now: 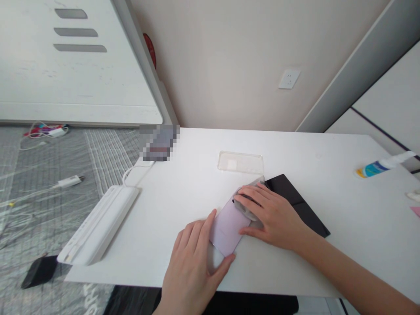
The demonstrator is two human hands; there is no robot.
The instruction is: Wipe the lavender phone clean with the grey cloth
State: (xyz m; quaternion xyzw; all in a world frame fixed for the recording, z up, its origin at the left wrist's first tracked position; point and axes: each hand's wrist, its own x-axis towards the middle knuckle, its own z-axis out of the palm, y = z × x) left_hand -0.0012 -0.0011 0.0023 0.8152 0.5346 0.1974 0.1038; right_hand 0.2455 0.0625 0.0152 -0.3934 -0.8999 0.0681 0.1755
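From where I'm standing, the surface (164, 183) is running its near edge just under the person's left hand (193, 260), whose wrist is crossing that edge, while the right forearm is coming over it from the right. Open room is stretching from the left hand across to the long white box (101, 225), which is lying along the left edge, and another stretch is widening between the black panel (297, 203) and the bottle (374, 168) near the right end.

The lilac phone (226, 232) is lying slantwise near the middle of the near edge. The left grip is bracketing its near end, fingers on one side and thumb by the other. The right hand (277, 214) is bending its fingers over a grey cloth-like piece (246, 211) on the phone's far part; that grip is grasping the piece, its thumb resting by the phone's edge. The black panel is lying just beyond, partly behind the right hand.

Behind, a wall (223, 65) with a socket (289, 79) is rising; at left, grey striped bedding (105, 153) is spreading beneath a white panel (75, 83).

A clear phone case (246, 162) is lying flat farther back; the bottle is tilting, its label showing blue and yellow.
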